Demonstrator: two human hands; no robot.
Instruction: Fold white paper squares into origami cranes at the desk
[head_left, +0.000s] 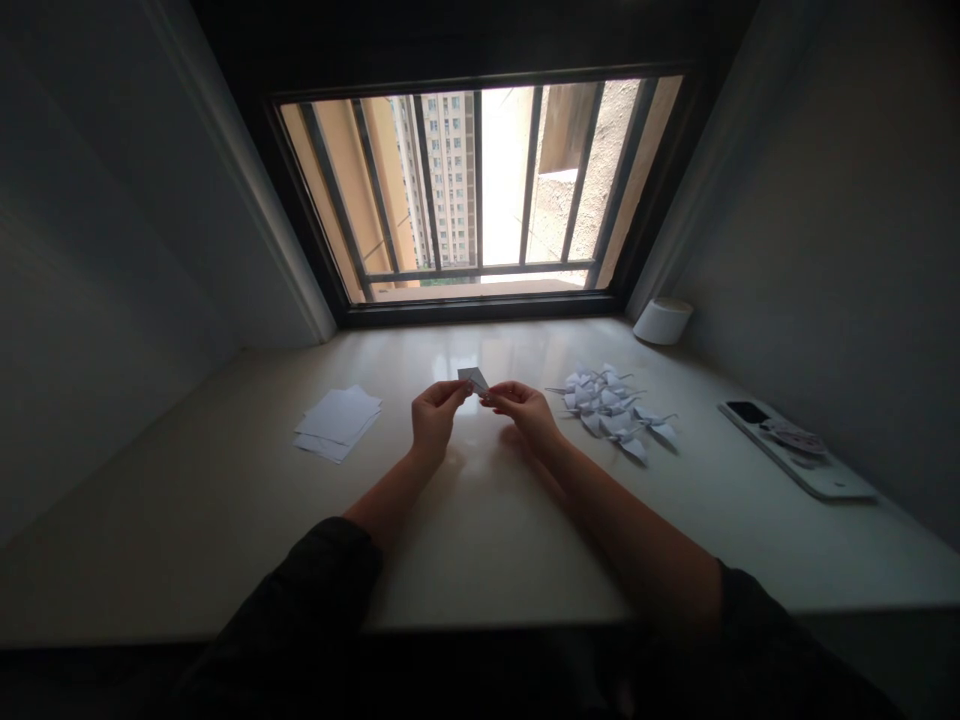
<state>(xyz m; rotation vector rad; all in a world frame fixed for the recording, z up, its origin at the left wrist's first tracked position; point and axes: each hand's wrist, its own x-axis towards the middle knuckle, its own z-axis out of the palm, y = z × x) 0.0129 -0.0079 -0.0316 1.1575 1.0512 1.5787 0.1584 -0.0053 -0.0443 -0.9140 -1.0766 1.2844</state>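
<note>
A small folded piece of white paper (473,379) is held up above the pale windowsill counter (480,520), between both my hands. My left hand (436,411) pinches its left side with fingertips closed. My right hand (523,406) pinches its right side, fingers also closed. Both forearms reach forward from dark sleeves at the bottom of the view.
A stack of flat white paper sheets (338,421) lies to the left. A heap of several folded paper cranes (612,406) lies to the right. A white phone (796,457) rests far right, a white round container (663,320) by the barred window (480,190).
</note>
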